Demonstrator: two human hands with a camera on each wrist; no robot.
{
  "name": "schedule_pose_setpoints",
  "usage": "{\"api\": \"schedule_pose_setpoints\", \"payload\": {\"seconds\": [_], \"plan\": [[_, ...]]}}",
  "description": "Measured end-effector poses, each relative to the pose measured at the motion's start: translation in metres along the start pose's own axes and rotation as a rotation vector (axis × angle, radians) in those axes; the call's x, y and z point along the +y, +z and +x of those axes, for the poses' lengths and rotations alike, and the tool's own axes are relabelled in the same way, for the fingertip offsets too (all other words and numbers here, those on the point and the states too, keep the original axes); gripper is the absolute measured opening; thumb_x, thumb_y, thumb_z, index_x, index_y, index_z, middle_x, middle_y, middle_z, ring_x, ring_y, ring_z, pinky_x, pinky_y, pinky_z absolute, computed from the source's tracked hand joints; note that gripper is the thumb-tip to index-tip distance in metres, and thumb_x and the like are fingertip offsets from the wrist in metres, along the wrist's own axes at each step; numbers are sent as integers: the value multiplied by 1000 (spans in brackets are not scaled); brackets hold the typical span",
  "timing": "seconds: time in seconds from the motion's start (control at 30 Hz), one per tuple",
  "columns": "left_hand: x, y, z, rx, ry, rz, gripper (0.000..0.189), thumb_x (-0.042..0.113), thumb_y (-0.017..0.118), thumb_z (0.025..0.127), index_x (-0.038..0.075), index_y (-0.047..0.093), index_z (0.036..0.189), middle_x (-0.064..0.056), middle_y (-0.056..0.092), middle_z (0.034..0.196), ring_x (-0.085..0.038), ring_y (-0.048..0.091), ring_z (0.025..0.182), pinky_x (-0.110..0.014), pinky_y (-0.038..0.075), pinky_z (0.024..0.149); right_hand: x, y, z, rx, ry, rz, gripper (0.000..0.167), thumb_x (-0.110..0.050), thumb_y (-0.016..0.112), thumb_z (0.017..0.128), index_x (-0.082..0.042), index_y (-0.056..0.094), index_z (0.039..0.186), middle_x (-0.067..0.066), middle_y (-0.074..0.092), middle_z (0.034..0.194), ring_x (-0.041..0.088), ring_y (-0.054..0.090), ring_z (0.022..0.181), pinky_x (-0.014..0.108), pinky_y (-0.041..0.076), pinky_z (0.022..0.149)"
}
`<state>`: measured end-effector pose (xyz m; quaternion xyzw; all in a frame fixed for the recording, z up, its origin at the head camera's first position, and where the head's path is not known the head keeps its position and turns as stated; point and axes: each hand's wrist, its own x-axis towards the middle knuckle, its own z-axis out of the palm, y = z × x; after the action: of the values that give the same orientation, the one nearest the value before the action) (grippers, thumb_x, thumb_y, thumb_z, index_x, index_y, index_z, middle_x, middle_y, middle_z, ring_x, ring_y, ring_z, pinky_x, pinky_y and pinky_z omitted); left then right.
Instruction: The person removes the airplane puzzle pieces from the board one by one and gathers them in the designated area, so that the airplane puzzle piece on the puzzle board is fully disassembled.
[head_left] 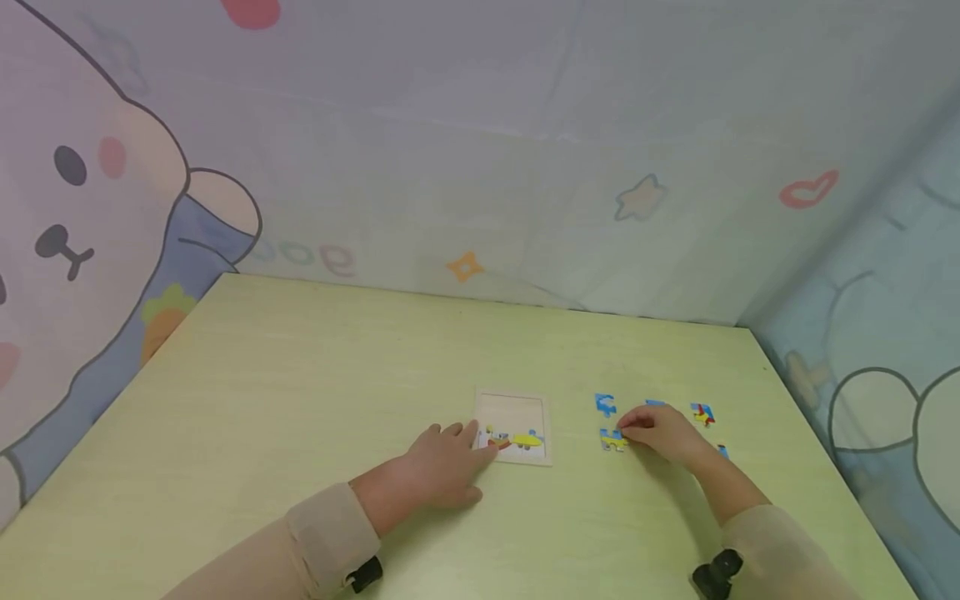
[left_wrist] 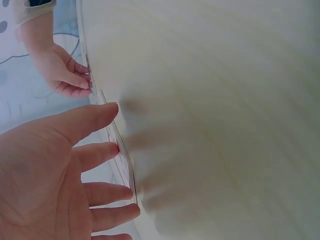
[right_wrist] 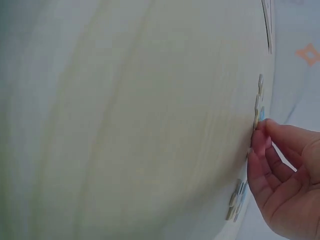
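A small wooden puzzle tray [head_left: 548, 454] lies on the table, its lower part filled with printed pieces showing a yellow vehicle [head_left: 527, 439]. My left hand [head_left: 447, 467] reaches to the tray's left side with fingers spread, the fingertips over its left edge and lower corner. In the left wrist view those fingers [left_wrist: 107, 192] are nearly straight along the tray's rim. To the right of the tray, my right hand [head_left: 663, 432] pinches the edge of a blue and yellow puzzle piece [head_left: 611, 440] with thumb and fingertips. The piece is low at the tabletop.
A blue puzzle piece [head_left: 604, 404] lies just behind the pinched one. Farther right are a red, yellow and blue piece [head_left: 702, 413] and a partly hidden piece [head_left: 723, 451]. Another blue piece [head_left: 655, 402] shows behind my right hand. A printed cloth [head_left: 420, 167] hangs behind the table.
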<state>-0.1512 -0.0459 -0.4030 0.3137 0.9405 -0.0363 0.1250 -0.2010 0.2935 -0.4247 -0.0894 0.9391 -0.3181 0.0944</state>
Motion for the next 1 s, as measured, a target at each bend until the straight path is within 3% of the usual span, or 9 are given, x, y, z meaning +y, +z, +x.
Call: {"api": "schedule_pose_setpoints", "payload": {"seconds": [0.17,0.3,0.5,0.63,0.8,1.0], "plan": [[2,-1,0,11,8,3,56,41,58,88,22,45,139,-13,37,145,-29,37,130,-49,32,101,-6,1,-1,53,-7,-67,12,-12,63,88,-4,68,96,4,65,92,22,58,86,40,46,80],[9,-2,0,17,34,7,57,41,59,87,21,45,139,-12,36,146,-28,35,131,-48,32,101,-20,10,3,85,-55,-34,13,-9,62,89,-3,68,99,8,66,98,25,60,91,41,47,81],[22,1,1,15,104,30,60,43,59,87,23,41,141,-4,31,149,-23,30,135,-48,34,100,-50,37,10,10,-160,25,15,-8,63,88,-2,69,101,6,66,97,18,59,86,33,49,76],[25,0,2,22,118,50,62,45,58,87,23,39,143,-3,30,150,-23,30,135,-48,34,100,-69,50,13,-49,-182,21,18,-10,62,89,-4,69,104,4,67,100,18,59,90,35,48,81],[27,-1,4,19,119,63,63,47,58,87,24,39,143,-1,30,150,-23,31,134,-47,35,100,-81,58,15,-88,-177,23,19,-11,62,89,-5,69,106,4,66,101,18,59,93,38,47,84],[27,1,5,4,112,83,63,48,58,87,23,40,142,0,30,150,-20,30,135,-45,36,99,-86,61,16,-79,-166,5,21,-8,62,89,-4,68,108,5,65,103,20,59,95,39,47,85]]}}
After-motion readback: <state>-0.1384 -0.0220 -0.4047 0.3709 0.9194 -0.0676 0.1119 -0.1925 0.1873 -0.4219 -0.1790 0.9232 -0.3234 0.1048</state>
